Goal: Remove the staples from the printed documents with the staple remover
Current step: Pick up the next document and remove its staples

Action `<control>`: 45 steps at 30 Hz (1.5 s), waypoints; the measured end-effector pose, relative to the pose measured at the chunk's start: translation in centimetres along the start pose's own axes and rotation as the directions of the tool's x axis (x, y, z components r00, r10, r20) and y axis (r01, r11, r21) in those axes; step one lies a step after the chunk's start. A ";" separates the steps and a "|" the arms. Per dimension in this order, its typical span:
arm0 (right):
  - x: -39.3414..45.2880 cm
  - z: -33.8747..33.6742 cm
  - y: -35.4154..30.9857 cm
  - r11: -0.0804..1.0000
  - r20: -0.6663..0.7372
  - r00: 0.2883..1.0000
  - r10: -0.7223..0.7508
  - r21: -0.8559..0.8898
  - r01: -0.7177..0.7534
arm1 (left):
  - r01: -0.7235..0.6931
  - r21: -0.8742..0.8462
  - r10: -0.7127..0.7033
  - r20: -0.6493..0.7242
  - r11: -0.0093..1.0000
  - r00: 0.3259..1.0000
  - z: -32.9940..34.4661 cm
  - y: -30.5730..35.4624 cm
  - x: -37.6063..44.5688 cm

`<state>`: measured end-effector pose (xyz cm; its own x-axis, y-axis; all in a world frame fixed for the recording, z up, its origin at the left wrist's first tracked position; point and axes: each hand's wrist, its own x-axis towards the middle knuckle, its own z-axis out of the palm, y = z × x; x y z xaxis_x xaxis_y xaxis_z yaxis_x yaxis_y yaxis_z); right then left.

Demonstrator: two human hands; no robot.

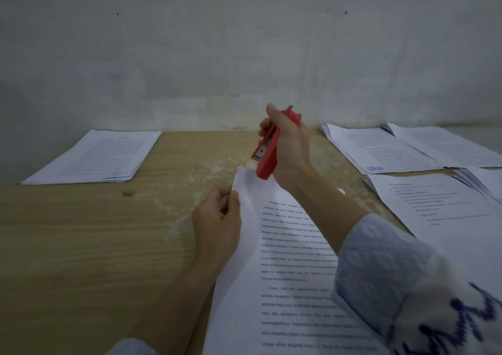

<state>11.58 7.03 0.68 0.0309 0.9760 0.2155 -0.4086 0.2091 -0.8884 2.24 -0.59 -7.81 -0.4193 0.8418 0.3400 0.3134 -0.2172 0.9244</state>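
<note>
As the view goes from left to right, the first thing is a stapled document point(93, 157) lying flat at the far left of the wooden counter point(81, 240), well apart from both hands. Nearer the middle, the left hand point(217, 223) pinches the upper left corner of the printed document point(293, 273) in work; its fingers are curled on the paper edge and lift that corner a little off the counter, so the sheet bends there. Just beyond this corner, the right hand point(289, 148) has a clenched grip around the red staple remover point(267, 151). The tool's long axis runs from upper right down to lower left, and its lower end points to the raised corner and stands just beside it, perhaps touching; the blur does not allow to say. No staple can be made out at this size.

The relation that matters for the coming move seems to be this: the corner lies below and slightly left of the tool's end, along the same line as the tool, and the right hand is the nearer one to reach it, while the left hand only steadies the paper. Further right, more documents point(380, 148) lie overlapping near the wall.
</note>
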 end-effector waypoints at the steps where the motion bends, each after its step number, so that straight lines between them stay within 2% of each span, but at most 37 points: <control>1: -0.2 0.3 0.0 1.000 0.013 1.000 -0.015 -0.009 0.015 | -0.022 -0.009 0.022 -0.003 1.000 1.000 0.0 0.1 -0.1; 6: -0.8 1.1 0.2 0.994 0.045 0.995 -0.084 -0.073 0.087 | -0.097 -0.060 0.096 -0.013 0.994 0.995 0.0 0.3 -0.3; 11: -1.1 0.9 -0.3 0.998 -0.002 1.000 -0.018 -0.056 0.017 | -0.184 -0.099 0.185 0.000 0.978 0.983 0.2 0.5 -0.6; 19: -1.8 1.0 -0.6 0.996 -0.037 0.999 -0.008 -0.091 0.005 | -0.111 -0.181 0.114 0.004 0.977 0.993 0.3 0.6 -0.6; 30: -2.1 2.1 -0.2 0.995 -0.068 0.998 -0.001 -0.095 -0.006 | -0.181 -0.126 0.176 -0.049 0.975 0.983 -0.2 0.3 -0.3; 35: -2.0 2.3 -0.1 0.988 -0.095 0.995 -0.019 -0.152 0.005 | -0.173 -0.153 0.167 -0.049 0.973 0.985 -0.2 0.3 -0.3; 45: -1.8 2.8 0.2 0.987 -0.090 0.996 -0.031 -0.157 0.017 | -0.184 -0.169 0.174 -0.074 0.968 0.982 -0.4 0.2 0.0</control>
<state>8.89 5.11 1.22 0.1251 0.9706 0.2058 -0.2594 0.2322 -0.9374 2.01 -0.84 -7.56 -0.4207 0.7520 0.5074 0.2367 -0.4490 0.8616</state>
